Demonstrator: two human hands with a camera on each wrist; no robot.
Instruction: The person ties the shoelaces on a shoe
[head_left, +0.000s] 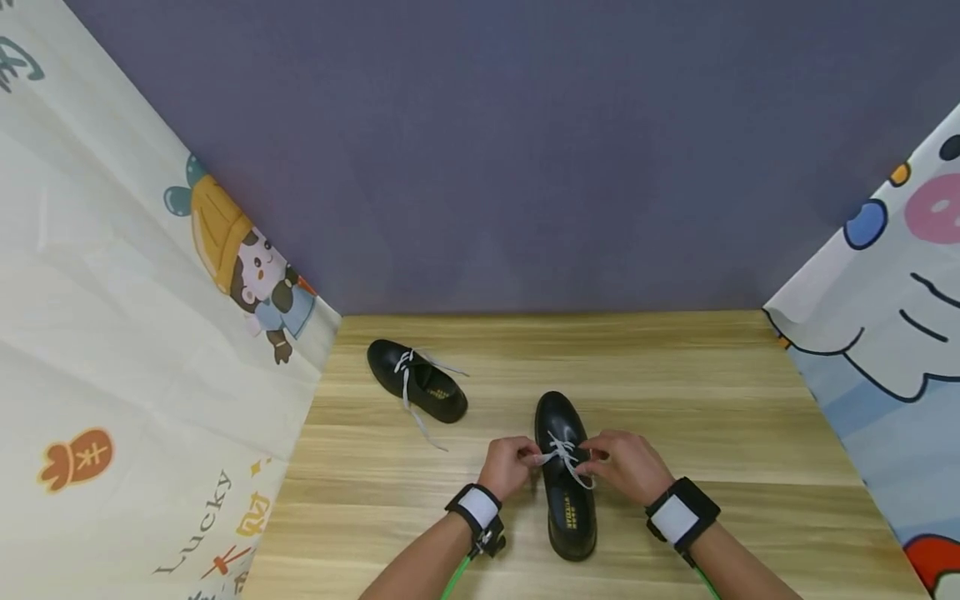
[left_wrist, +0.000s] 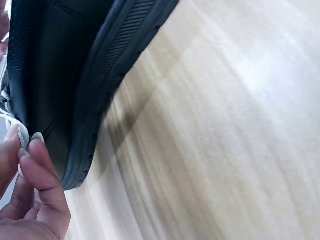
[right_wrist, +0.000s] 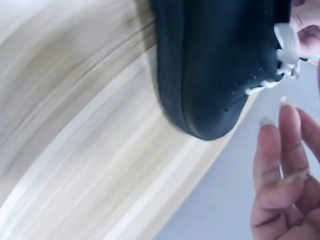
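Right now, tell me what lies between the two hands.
Between the left hand and the right hand lies one black shoe, its white lace across the top; the head view shows this.

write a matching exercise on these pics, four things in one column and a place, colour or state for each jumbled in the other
1. left hand
2. nearer shoe
3. farther shoe
4. plain surface beyond the wood

A. bluish grey
B. laces trailing onto the wood
C. pinching a white lace
D. between left hand and right hand

Pairs: 1-C; 2-D; 3-B; 4-A
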